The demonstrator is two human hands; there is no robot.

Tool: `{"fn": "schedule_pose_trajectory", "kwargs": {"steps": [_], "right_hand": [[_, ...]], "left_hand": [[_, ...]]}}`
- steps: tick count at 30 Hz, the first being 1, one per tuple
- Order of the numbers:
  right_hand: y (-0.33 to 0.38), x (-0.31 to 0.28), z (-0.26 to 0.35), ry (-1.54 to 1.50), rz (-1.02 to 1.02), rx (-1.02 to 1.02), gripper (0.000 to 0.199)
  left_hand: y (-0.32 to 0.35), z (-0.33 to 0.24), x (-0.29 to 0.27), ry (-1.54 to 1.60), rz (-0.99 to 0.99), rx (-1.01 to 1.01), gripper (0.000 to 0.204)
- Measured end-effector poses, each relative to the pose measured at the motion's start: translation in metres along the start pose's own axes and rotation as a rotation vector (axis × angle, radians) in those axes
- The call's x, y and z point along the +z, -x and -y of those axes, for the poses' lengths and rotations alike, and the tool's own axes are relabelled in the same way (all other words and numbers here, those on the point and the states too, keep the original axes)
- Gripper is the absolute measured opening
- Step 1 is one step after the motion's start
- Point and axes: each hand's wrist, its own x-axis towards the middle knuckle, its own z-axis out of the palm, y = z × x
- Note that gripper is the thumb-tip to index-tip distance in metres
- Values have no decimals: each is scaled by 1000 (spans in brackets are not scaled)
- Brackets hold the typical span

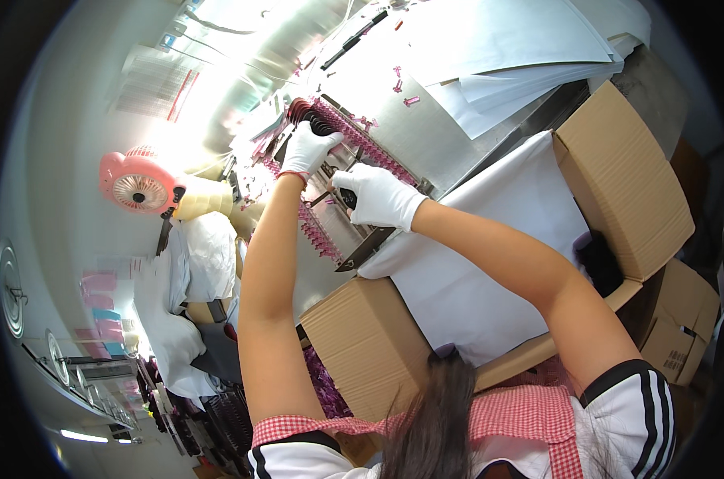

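Note:
Both my hands wear white gloves and work over a long metal rack (359,249) lined with rows of small pink clips (366,144). My left hand (306,150) lies at the rack's far end, thumb spread from the fingers, touching or just beside a row of dark curved pieces (318,124). Closer to me, my right hand (382,198) is closed around a small glossy black piece (347,198) above the middle of the rack. Its fingertips are partly hidden.
In front of me stands an open cardboard box (370,339) draped with white cloth (473,263). Loose pink clips (411,101), a black pen (354,40) and white paper sheets (521,48) lie on the metal table. A pink fan (141,182) is at the left.

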Motion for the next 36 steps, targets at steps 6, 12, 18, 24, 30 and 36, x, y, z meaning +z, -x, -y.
{"fn": "schedule_pose_trajectory", "kwargs": {"steps": [6, 12, 18, 24, 30, 36], "right_hand": [[6, 0, 4, 10, -41, -23, 45], [2, 2, 7, -75, -196, 93, 54], [-2, 10, 16, -158, -315, -39, 76], [-4, 7, 14, -120, -198, 54, 71], [-7, 7, 9, -4, -48, 83, 55], [-9, 0, 0, -157, 70, 42, 53]], "left_hand": [[4, -40, 11, 130, 41, -157, 36], [36, -40, -22, -619, -96, -109, 38], [109, -40, -26, 42, 84, -55, 31], [130, -39, -62, 416, 540, 0, 33], [33, -2, -64, -150, 40, 49, 44], [-42, 7, -44, -579, -211, 244, 75]]}}
